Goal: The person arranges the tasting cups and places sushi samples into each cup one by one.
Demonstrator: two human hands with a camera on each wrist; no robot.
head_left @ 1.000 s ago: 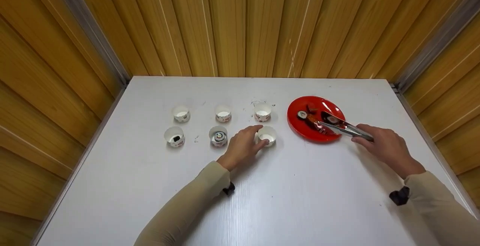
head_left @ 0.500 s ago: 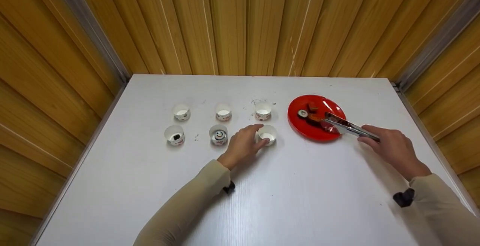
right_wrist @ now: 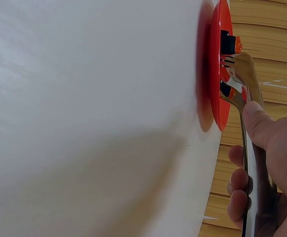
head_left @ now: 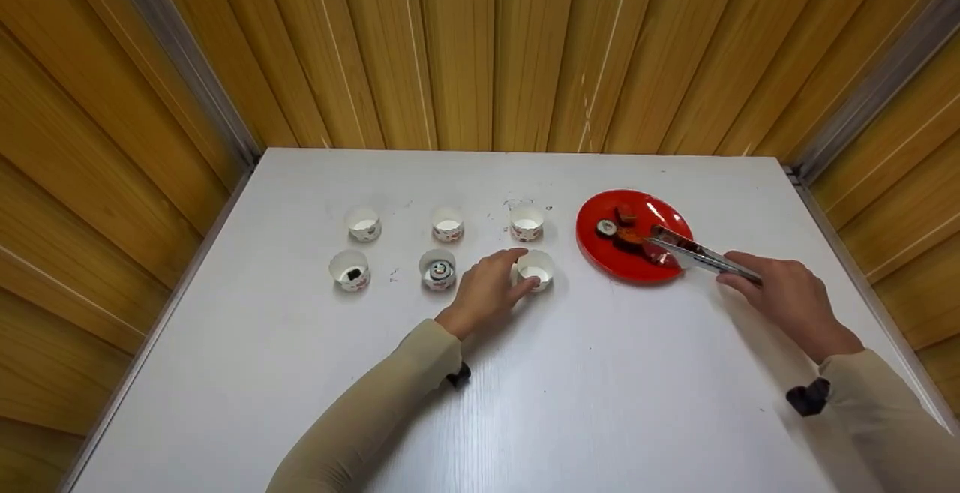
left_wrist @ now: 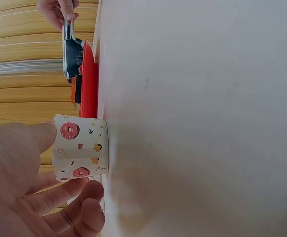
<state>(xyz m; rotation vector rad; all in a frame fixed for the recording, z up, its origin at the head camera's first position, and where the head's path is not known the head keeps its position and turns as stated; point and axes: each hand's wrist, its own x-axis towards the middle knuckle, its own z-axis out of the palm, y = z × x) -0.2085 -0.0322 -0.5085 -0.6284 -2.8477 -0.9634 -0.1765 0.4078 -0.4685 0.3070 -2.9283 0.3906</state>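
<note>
The fingers of your left hand [head_left: 487, 294] hold the paper cup [left_wrist: 81, 147] on the counter [head_left: 585, 395]; squeeze harder and its thin-looking wall may crumple. Your right hand [head_left: 795, 305] grips the tongs [head_left: 709, 259], tips parted over the red plate [head_left: 607, 262], near the orange-topped roll [head_left: 627, 238]. Pinching off-centre could skid that into the white-centred roll [head_left: 606, 229] just beside it; leaning on the rim might tip the plate.

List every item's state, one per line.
Near-left cup: upright, dark piece inside
Near-middle cup: upright, patterned roll inside
Near-right cup: upright, empty
Three far cups: upright, empty
Red plate: flat, holding sushi
Tongs: partly open; whether holding sushi unclear
Left grip: around near-right cup
Right grip: holding tongs
</note>
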